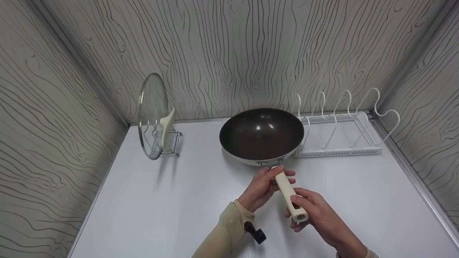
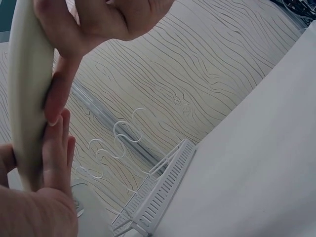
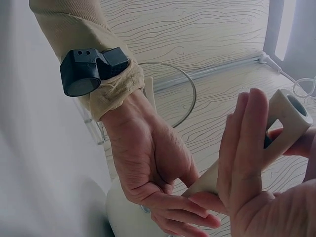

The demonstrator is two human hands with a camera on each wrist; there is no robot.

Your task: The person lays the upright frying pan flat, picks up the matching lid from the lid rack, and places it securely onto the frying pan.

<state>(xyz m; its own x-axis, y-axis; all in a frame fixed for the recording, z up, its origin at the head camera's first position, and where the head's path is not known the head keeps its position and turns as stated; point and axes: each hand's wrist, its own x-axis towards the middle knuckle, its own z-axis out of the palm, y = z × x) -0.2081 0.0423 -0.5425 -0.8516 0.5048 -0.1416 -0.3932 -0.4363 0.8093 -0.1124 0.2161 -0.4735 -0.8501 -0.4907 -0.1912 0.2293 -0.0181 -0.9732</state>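
Note:
A deep frying pan (image 1: 261, 138) with a dark inside and a pale outside is in the middle of the head view, its cream handle (image 1: 285, 186) pointing toward me. My left hand (image 1: 261, 186) holds that handle close to the pan, thumb on top and fingers beneath. At the handle's far end, around the hanging slot, my right hand (image 1: 317, 209) grips with its thumb above and fingertips below. The right wrist view shows both hands on the handle (image 3: 210, 178), with the pan's pale outside (image 3: 123, 210) partly hidden behind the left hand.
On the left, a glass lid (image 1: 153, 107) with a cream knob (image 1: 166, 125) stands upright in a small wire stand (image 1: 175, 143). A white rack (image 1: 340, 153) with curved wire dividers is to the pan's right. Patterned walls enclose the white table (image 1: 143, 215).

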